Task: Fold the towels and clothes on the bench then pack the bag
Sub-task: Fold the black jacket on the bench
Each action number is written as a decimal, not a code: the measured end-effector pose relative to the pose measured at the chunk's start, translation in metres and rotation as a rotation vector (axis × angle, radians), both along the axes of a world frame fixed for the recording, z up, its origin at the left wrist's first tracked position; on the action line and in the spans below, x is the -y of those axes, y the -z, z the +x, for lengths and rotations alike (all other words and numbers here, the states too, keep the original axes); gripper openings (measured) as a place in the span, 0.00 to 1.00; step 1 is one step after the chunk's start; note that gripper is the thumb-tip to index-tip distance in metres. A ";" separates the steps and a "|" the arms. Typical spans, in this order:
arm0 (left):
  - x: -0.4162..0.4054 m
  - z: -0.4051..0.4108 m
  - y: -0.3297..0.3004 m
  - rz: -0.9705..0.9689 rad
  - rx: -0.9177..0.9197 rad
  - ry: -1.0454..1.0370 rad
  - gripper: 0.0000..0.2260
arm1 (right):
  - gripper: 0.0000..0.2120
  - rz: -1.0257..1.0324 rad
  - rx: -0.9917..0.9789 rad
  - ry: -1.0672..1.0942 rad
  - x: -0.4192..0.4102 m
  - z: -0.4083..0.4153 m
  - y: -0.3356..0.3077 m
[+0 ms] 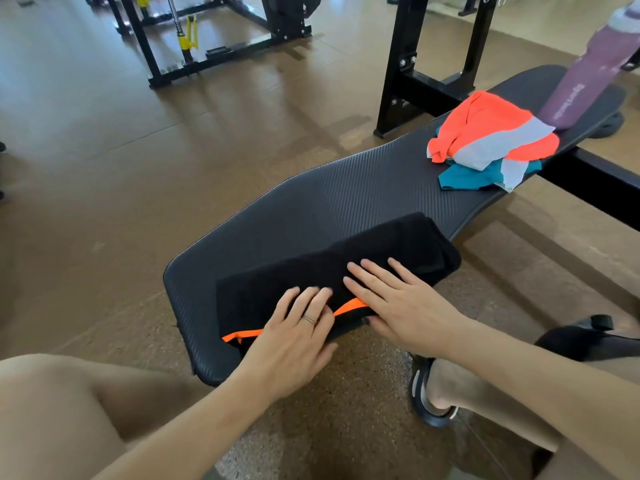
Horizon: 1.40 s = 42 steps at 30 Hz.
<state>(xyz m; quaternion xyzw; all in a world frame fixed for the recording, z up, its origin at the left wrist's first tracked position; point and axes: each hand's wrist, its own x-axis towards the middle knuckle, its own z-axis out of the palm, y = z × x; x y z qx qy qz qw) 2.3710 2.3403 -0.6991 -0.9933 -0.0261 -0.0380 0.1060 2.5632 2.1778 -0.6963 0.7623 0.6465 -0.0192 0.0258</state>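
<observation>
While both hands press flat with straight fingers, neither grip grasping, the left hand [298,327] and right hand [398,303] rest on the folded black garment [311,268] at the surface's [346,199] near end; beyond it lie an orange-and-teal clothes pile [491,140] and a purple bag [585,81].

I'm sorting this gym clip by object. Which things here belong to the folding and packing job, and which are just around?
Job: black garment under left hand and right hand; orange and teal clothes; bench.
Around: purple bottle; weight rack; sandal.
</observation>
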 end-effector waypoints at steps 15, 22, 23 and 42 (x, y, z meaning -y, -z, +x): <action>-0.074 0.007 -0.013 0.084 -0.104 0.125 0.32 | 0.28 0.045 0.031 0.213 0.001 0.058 -0.003; -0.059 0.034 -0.033 -0.195 -0.006 -0.112 0.19 | 0.33 0.320 -0.573 0.869 -0.006 0.064 -0.024; -0.049 0.042 -0.036 -0.292 0.042 -0.183 0.23 | 0.36 0.330 -0.673 0.952 -0.007 0.065 -0.029; -0.024 0.092 -0.040 -1.014 -0.014 -0.457 0.22 | 0.15 0.407 -0.876 0.941 -0.060 0.038 -0.124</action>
